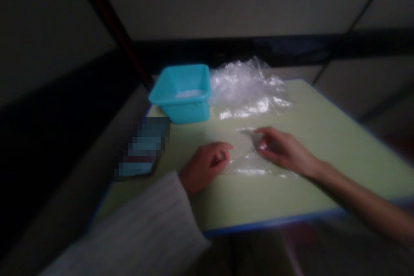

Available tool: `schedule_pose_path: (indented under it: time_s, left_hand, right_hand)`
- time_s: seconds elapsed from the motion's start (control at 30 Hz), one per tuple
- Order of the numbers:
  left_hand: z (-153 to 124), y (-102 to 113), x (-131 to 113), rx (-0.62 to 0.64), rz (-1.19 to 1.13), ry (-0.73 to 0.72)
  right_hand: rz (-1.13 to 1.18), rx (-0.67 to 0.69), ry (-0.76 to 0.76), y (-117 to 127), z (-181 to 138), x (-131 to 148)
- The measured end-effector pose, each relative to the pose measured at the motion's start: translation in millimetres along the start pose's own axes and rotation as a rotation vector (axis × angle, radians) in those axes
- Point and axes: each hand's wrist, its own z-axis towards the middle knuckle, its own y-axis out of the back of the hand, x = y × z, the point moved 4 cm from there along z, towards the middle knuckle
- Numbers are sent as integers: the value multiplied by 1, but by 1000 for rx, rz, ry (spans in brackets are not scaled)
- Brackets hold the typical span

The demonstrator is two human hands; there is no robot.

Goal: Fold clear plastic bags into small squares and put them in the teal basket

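Observation:
A clear plastic bag (250,164) lies flat on the table, its shiny creases catching the light. At its left edge, my left hand (207,166) has its fingers curled in, closed on the edge of the bag. The grip is blurred. My right hand (286,150) is over the bag's right part, with the index finger stretched out and the thumb apart from it. Some fingers of that hand are curled and partly hidden, with a glint of plastic near them.
A turquoise plastic basin (187,112) with something whitish inside stands at the back left. Beside it is a heap of clear plastic bags (249,84). A pixelated phone-like object (144,148) lies at the left edge of the yellow-green table (339,146), which has blue edging.

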Motion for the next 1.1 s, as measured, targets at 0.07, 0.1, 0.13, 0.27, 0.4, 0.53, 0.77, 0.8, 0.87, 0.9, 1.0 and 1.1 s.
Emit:
schedule_pose_path:
  time_s: [0.07, 0.1, 0.13, 0.27, 0.4, 0.53, 0.77, 0.8, 0.87, 0.9, 1.0, 1.1]
  left_hand:
    - [0, 0, -1, 1, 7, 2]
    - [0, 1, -1, 1, 8, 6]
    - [0, 1, -1, 2, 7, 14]
    - [1, 1, 0, -4, -17, 31]
    - [2, 3, 5, -26, -81, 76]
    - [3, 6, 13, -45, -265, 161]
    - [7, 12, 19, -39, -412, 204]
    - [7, 13, 19, -45, -418, 206]
    - [7, 15, 19, -70, -424, 202]
    - [8, 16, 19, -82, -421, 197]
    - [8, 18, 19, -105, -399, 177]
    - [8, 20, 20, -122, -379, 156]
  right_hand:
    - [5, 10, -5, 0, 0, 1]
    - [5, 14, -9, 0, 0, 2]
    - [4, 16, -14, 0, -1, 1]
    - [-1, 3, -31, 2, -1, -1]
    - [19, -45, -45, 4, -2, -7]
    - [109, -127, -84, 10, -2, -11]
    - [318, -198, -164, 18, -1, -14]
    - [332, -207, -172, 19, -1, -14]
    - [367, -222, -185, 20, -1, -14]
    - [383, -224, -192, 20, -1, -14]
    - [406, -221, -219, 19, -2, -15]
    - [402, -221, -233, 19, -2, -16]
